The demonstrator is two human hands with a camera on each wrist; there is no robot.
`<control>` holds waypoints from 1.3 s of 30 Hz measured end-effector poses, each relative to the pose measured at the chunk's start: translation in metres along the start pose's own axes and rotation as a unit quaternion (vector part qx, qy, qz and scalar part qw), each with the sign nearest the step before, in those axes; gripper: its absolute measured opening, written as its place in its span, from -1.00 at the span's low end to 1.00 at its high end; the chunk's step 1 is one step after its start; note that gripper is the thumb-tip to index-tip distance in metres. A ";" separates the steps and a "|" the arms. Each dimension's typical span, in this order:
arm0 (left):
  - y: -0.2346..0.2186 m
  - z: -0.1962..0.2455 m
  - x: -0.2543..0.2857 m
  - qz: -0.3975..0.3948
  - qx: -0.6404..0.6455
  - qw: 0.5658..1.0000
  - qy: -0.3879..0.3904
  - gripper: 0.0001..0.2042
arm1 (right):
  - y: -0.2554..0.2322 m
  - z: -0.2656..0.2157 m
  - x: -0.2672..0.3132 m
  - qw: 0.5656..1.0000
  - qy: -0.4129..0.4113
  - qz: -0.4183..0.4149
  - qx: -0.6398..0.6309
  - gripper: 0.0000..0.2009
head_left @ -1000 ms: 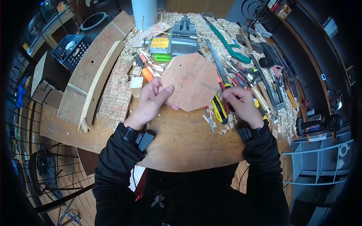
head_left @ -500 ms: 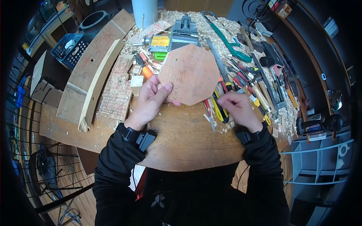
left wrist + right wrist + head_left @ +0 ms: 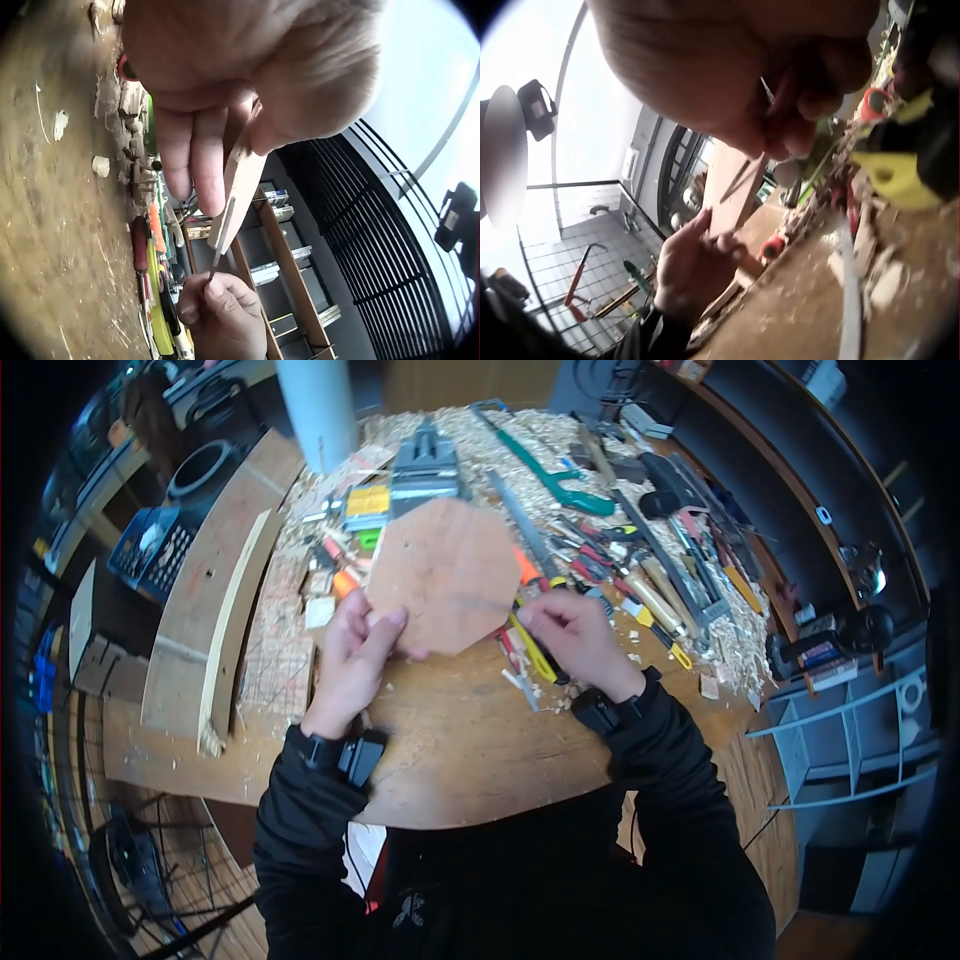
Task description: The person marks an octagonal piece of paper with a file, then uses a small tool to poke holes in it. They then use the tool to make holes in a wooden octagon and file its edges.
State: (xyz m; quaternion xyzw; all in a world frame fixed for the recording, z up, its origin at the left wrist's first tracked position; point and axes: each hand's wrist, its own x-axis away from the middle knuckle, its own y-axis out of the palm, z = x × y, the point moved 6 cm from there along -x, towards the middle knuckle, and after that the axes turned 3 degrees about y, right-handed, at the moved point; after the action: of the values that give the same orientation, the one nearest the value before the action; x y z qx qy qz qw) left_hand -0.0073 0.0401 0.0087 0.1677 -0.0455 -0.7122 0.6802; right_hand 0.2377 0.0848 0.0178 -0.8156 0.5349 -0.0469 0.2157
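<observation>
An eight-sided flat wooden board is held up over the bench. My left hand grips its lower left edge, thumb on the near face and fingers behind. My right hand is at the board's right edge with its fingers curled. In the left wrist view that right hand pinches a thin grey strip, which lies along the edge of the board. The right wrist view shows the strip's dark length over the board, with my left hand on the far side.
A vise stands at the back among wood shavings. A yellow-handled cutter lies below my right hand. Further right are several chisels and a green-handled saw. A long wooden strip lies on the left.
The head view has swung, so the bench appears further left and lower. The board rose slightly and tilted between the earlier frames. My left hand keeps its grip; the right stays close to the board's edge.
</observation>
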 end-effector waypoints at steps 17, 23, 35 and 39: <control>0.000 0.042 0.011 0.134 -0.190 0.965 0.121 -0.66 | -0.068 0.019 0.015 0.978 -0.017 0.186 0.094 -0.86; -0.012 0.020 0.024 0.048 -0.204 0.978 -0.011 -0.61 | -0.029 0.003 0.021 0.973 -0.122 0.100 0.171 -0.82; 0.018 0.012 0.009 -0.046 -0.468 0.880 0.058 -0.70 | -0.002 0.009 0.018 0.979 -0.182 0.034 0.089 -0.81; 0.067 0.003 0.009 -0.159 -0.499 0.846 0.098 -0.65 | -0.018 0.014 0.017 0.975 -0.176 0.084 0.102 -0.82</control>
State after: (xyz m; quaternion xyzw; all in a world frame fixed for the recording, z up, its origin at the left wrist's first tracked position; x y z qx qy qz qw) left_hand 0.0552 0.0257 0.0295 -0.1198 0.4102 -0.7172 0.5504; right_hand 0.2647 0.0799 0.0098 -0.7370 0.5471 0.0612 0.3921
